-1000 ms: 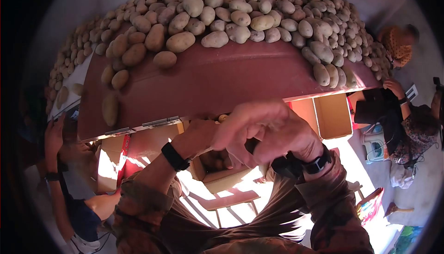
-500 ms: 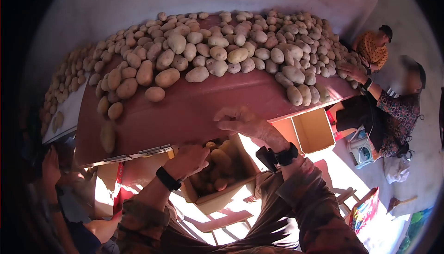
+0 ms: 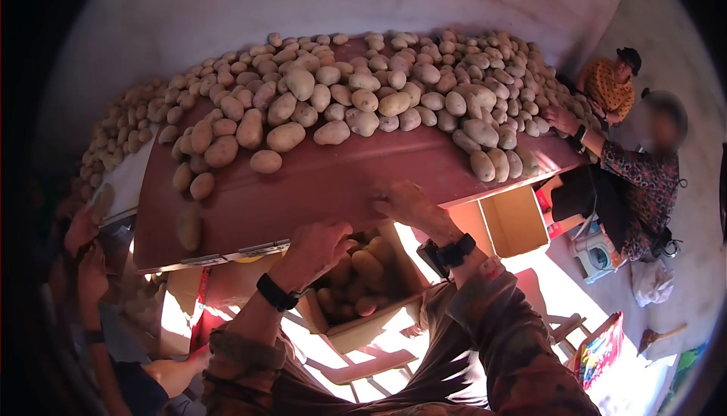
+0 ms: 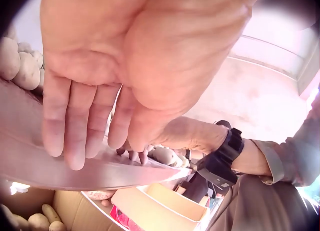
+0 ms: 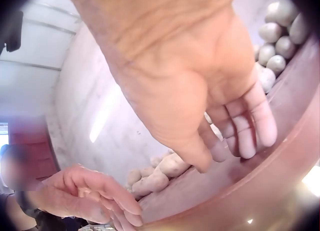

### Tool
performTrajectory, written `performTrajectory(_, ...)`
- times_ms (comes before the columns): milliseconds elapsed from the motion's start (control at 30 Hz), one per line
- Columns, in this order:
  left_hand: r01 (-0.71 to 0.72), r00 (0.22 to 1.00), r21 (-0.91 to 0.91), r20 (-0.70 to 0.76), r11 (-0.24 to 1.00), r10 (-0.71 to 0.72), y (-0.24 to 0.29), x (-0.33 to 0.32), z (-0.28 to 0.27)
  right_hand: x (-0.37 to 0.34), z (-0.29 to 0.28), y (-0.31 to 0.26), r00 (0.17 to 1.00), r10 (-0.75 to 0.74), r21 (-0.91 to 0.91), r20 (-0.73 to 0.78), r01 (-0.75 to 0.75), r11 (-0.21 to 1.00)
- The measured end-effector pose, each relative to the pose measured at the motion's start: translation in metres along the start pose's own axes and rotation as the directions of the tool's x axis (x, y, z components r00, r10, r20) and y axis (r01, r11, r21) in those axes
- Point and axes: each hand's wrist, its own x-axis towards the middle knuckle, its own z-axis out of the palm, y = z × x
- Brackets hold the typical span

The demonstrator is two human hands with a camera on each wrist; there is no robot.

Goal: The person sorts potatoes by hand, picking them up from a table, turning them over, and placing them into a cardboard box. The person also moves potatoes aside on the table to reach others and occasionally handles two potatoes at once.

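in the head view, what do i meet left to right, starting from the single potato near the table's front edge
Single potato → left hand → right hand → right-hand cardboard box → white-and-blue appliance → whitish bag.

The head camera looks forward and down from above the wearer's trousers, far enough back for its wide, dark-cornered view to hold the table, the potatoes behind, the left hand, the right hand and the potato box. The left wrist camera sits very close on its hand's palm side, facing along the fingers and across to the other arm. The right wrist camera, equally close to its own palm, faces over the table, with the left hand at lower left. All three views share table, potatoes and both hands; head and left wrist share the potato box.
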Motion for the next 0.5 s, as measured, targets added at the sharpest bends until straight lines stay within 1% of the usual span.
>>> performTrajectory(67,-0.031,0.998,-0.087,-0.051,0.996,0.027,-0.004,-0.001,-0.005,-0.001,-0.001,-0.003,0.999,-0.017,-0.107,-0.029,0.013,0.994)
performTrajectory(100,-0.034,0.998,-0.081,-0.052,0.996,0.030,-0.004,-0.001,-0.008,-0.001,-0.001,-0.001,0.999,-0.019,-0.105,-0.035,0.015,0.994)
performTrajectory(167,0.036,0.996,-0.161,-0.071,0.986,-0.047,-0.002,-0.001,-0.014,0.001,0.000,0.006,0.999,-0.035,-0.121,-0.033,0.031,0.992)
performTrajectory(200,0.028,0.997,-0.157,-0.073,0.987,-0.039,-0.001,-0.002,-0.017,0.002,-0.001,0.008,0.999,-0.035,-0.123,-0.042,0.029,0.992)
performTrajectory(267,-0.086,0.985,-0.150,-0.159,0.985,0.062,0.002,-0.006,-0.020,-0.001,-0.001,0.015,0.991,-0.124,0.000,-0.048,0.124,0.992)
performTrajectory(300,-0.087,0.986,-0.158,-0.153,0.984,0.062,0.007,-0.008,-0.019,-0.003,-0.005,0.013,0.992,-0.115,0.000,-0.045,0.115,0.993)
performTrajectory(367,-0.106,0.978,-0.215,-0.196,0.971,0.064,0.015,-0.011,-0.020,0.001,-0.018,0.005,0.991,-0.008,-0.020,0.137,0.011,1.000)
performTrajectory(400,-0.105,0.978,-0.218,-0.198,0.970,0.062,0.018,-0.013,-0.021,0.002,-0.016,0.007,0.990,-0.008,-0.022,0.140,0.011,1.000)
performTrajectory(467,-0.069,0.993,-0.094,-0.100,0.993,0.060,0.023,-0.016,-0.022,0.003,-0.013,0.010,0.991,0.000,-0.039,0.133,0.006,0.999)
performTrajectory(500,-0.070,0.993,-0.096,-0.104,0.993,0.060,0.021,-0.017,-0.021,0.003,-0.014,0.009,0.991,-0.001,-0.044,0.134,0.007,0.999)
